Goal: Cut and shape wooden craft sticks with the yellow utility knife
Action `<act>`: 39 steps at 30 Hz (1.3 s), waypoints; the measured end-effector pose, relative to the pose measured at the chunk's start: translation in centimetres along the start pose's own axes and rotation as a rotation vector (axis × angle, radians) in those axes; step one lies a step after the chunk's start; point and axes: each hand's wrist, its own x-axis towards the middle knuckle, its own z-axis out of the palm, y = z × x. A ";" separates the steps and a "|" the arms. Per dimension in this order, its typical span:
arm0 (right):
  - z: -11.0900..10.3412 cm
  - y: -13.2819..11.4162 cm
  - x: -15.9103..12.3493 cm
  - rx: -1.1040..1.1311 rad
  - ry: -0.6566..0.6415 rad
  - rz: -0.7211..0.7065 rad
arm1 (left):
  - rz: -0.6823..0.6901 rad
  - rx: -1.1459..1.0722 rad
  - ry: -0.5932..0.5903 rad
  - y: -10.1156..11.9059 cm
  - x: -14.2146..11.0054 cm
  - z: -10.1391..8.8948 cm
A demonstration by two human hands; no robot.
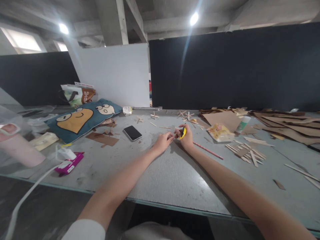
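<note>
Left hand [162, 143]: fingertips drawn together just below frame centre; cannot tell what they hold.
Right hand [188, 139]: curled around a yellow tool [184, 133], right of centre.
Striped stick [208, 151]: on the table [160, 180], beside right wrist.
Phone [132, 133]: left of centre.

I can't make out what, if anything, the left hand [162, 142] has at its fingertips near the middle of the table [162, 180], and the fingers of the right hand [187, 138] hide part of the yellow tool [183, 133] they grip. At the table's left end the pink bottle [21, 150] is cut off by the edge of view, while the white cable [27, 196] hangs past the front edge and out of sight; toward the right end, thin wooden sticks [303, 172] run out of view, and the print on the green-and-white tube [242, 125] is too small to read.
</note>
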 end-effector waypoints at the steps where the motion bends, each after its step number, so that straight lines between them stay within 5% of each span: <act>1: 0.0 0.0 0.0 -0.003 0.000 -0.001 | 0.008 0.008 -0.009 0.0 0.0 0.0; 18: 0.0 0.6 0.1 -0.029 -0.044 0.011 | 0.172 0.112 -0.034 -0.2 0.3 0.4; 39: -0.4 1.5 0.7 0.067 -0.015 0.101 | 0.144 0.047 -0.020 0.1 0.4 0.3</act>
